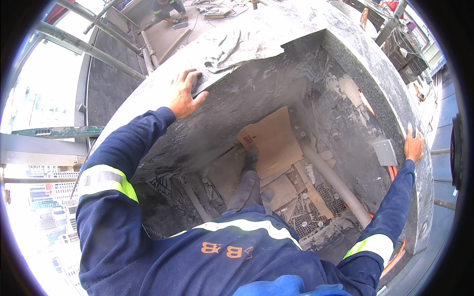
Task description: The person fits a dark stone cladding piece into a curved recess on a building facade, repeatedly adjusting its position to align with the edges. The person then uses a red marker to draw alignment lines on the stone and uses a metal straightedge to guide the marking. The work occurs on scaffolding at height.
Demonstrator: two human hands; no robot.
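Observation:
I stand inside a deep grey stone-walled enclosure (237, 93). My left hand (185, 93) rests on the top edge of its left wall, fingers spread and nothing held. Close to those fingers, a crumpled, dusty pale sheet (232, 52) lies over the ledge. On the far right, my right hand (414, 144) lies on the top of the right wall, its fingers stretched along the stone. Both arms are spread wide in dark blue sleeves with reflective bands. A square grey plate (384, 152) sits on the inner wall near my right hand.
Below, my legs stand among cardboard (274, 140), a wood strip (318, 200), debris and a plastic pipe (335, 178). Orange conduits (358, 207) run by the right wall. Scaffold tubes (94, 49) cross the left. Another person (168, 10) crouches beyond the far left, near cables and tools.

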